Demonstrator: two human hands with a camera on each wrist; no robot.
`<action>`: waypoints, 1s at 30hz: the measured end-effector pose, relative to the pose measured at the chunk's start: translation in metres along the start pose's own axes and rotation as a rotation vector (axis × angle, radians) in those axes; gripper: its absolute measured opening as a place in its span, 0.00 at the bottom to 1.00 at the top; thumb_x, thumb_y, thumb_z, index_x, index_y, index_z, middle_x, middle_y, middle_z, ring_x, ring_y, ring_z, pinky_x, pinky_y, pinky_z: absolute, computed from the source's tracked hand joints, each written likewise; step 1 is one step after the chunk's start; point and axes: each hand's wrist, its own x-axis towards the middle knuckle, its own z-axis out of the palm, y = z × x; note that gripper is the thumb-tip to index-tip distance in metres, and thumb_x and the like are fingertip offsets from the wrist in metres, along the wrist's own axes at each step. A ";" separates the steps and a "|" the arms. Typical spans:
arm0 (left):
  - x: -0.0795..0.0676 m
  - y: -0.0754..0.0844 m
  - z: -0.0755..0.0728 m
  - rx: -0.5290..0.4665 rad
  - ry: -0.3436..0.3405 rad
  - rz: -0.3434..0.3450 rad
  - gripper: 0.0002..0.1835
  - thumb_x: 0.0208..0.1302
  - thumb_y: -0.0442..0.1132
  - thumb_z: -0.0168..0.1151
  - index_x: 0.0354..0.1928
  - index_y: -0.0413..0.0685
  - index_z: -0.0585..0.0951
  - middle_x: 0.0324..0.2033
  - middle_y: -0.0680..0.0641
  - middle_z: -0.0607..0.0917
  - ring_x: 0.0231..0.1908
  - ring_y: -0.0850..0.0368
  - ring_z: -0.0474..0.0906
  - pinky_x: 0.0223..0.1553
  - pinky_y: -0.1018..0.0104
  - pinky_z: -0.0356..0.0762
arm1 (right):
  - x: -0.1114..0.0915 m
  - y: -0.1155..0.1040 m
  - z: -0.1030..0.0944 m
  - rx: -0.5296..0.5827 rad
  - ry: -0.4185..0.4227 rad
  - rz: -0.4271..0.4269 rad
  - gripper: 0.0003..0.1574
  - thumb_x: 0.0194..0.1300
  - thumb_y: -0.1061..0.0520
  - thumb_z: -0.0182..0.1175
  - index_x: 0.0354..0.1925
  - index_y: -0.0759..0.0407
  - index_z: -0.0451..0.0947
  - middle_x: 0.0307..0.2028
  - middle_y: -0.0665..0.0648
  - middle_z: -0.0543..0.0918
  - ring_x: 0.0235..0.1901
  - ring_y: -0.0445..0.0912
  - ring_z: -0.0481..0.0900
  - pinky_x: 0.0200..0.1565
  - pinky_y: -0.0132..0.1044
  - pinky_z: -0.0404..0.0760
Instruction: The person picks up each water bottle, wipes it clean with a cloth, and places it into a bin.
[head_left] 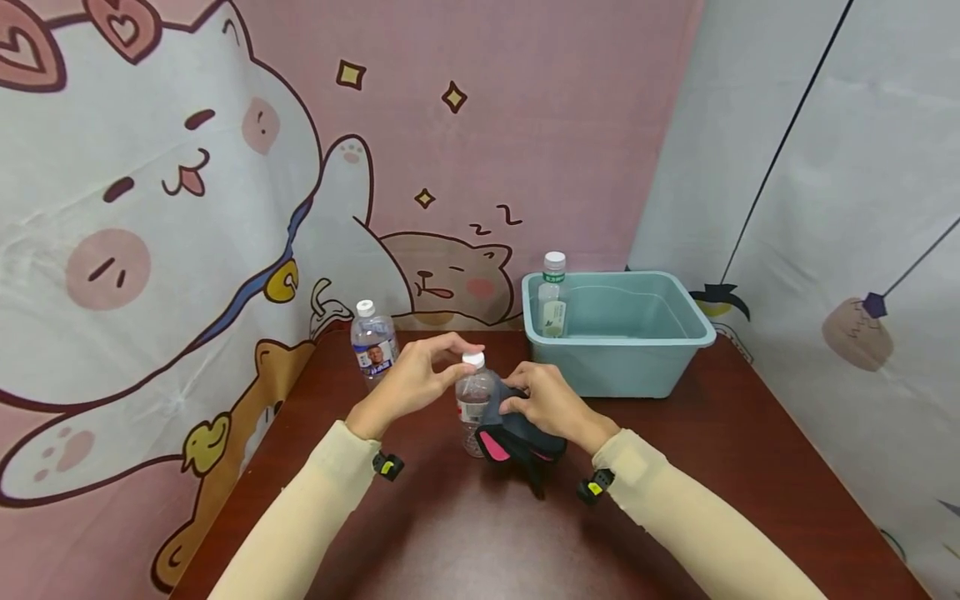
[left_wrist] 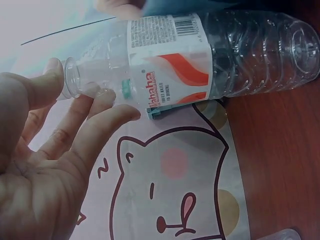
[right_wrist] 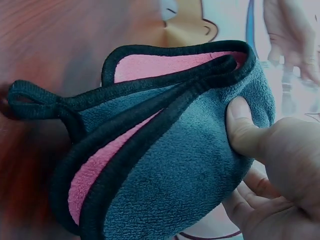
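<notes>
My left hand (head_left: 420,377) pinches the white cap (head_left: 474,361) of a clear bottle (head_left: 471,408), with my thumb and a finger close together and the cap between them. The bottle stands up on the brown table (head_left: 720,475), in front of me. It has a white and red label (left_wrist: 170,55).

My right hand (head_left: 553,404) holds a soft gray cloth (right_wrist: 175,165). My thumb is on top and my other fingers are underneath, so the cloth is squeezed between them. It is folded, with black edges, pink insides and a little black loop (right_wrist: 32,100) hanging off it. The cloth is right beside the bottle, but I can't tell if they touch.

Past my left hand there is another bottle (head_left: 373,343) with a blue label. At the back, on my right, sits a pale blue tub (head_left: 600,369). A third bottle (head_left: 552,300) stands inside it.
</notes>
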 end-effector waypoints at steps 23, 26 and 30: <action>-0.001 -0.002 0.002 0.018 0.020 0.011 0.15 0.81 0.38 0.76 0.65 0.55 0.91 0.67 0.51 0.94 0.69 0.45 0.92 0.72 0.39 0.90 | -0.014 0.034 0.049 -0.065 -0.165 -0.053 0.13 0.68 0.60 0.86 0.48 0.63 0.98 0.42 0.58 0.97 0.44 0.47 0.94 0.46 0.42 0.94; -0.001 -0.003 0.003 0.020 0.022 0.013 0.16 0.81 0.38 0.76 0.65 0.56 0.91 0.67 0.52 0.94 0.70 0.46 0.92 0.72 0.40 0.90 | -0.013 0.033 0.048 -0.052 -0.165 -0.026 0.17 0.68 0.58 0.86 0.51 0.65 0.97 0.45 0.60 0.97 0.47 0.49 0.95 0.50 0.44 0.96; -0.001 -0.003 0.003 0.028 0.024 0.011 0.16 0.81 0.39 0.77 0.65 0.57 0.90 0.68 0.52 0.94 0.70 0.47 0.92 0.72 0.41 0.90 | -0.013 0.031 0.043 -0.020 -0.154 0.010 0.20 0.68 0.58 0.86 0.54 0.66 0.96 0.47 0.60 0.97 0.48 0.49 0.95 0.50 0.45 0.96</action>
